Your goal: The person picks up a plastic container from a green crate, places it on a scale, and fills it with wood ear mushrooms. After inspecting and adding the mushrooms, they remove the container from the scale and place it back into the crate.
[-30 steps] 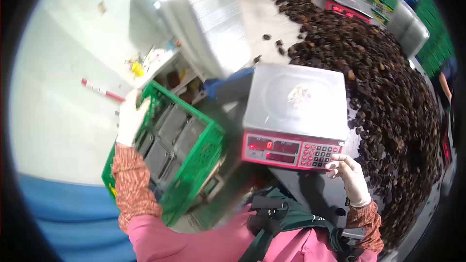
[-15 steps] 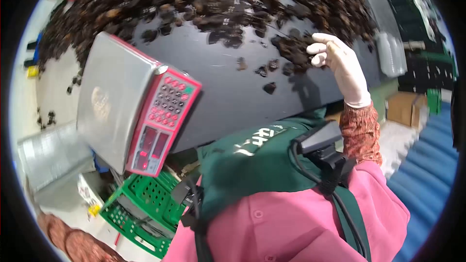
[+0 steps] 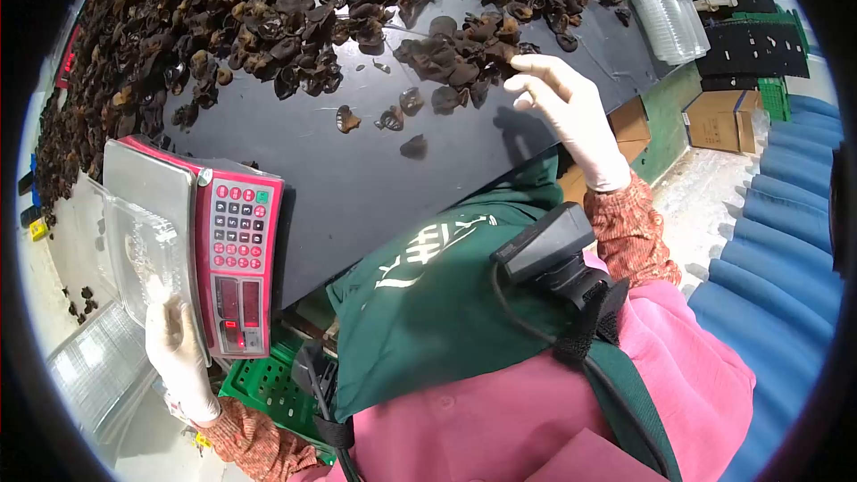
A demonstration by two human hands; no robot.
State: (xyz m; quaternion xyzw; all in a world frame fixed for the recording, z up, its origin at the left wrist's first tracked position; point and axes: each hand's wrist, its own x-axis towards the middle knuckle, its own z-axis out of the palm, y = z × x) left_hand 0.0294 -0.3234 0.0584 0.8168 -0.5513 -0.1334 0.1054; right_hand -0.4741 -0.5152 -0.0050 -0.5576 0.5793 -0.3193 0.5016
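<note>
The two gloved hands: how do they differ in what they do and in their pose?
The left hand holds a clear plastic tray on the scale; the right hand holds nothing. The left hand's fingers are closed on the tray; the right hand's are spread over the dark mushrooms. Both wear white gloves.

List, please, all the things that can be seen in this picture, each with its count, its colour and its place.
Dried mushrooms: a large heap, dark brown, spread over the far part of the table.
Table: one, black, in front of the person.
Scale: one, red keypad face with a grey steel pan, at the table's left end.
Clear tray: one, transparent, over the scale's pan.
Crate: one, green, below the scale.
Stack of clear trays: one, transparent, at the table's right end.
Cardboard boxes: two, brown, on the floor at right.
Left hand: white glove, holds the clear tray.
Right hand: white glove, open, fingertips at the mushrooms.
</note>
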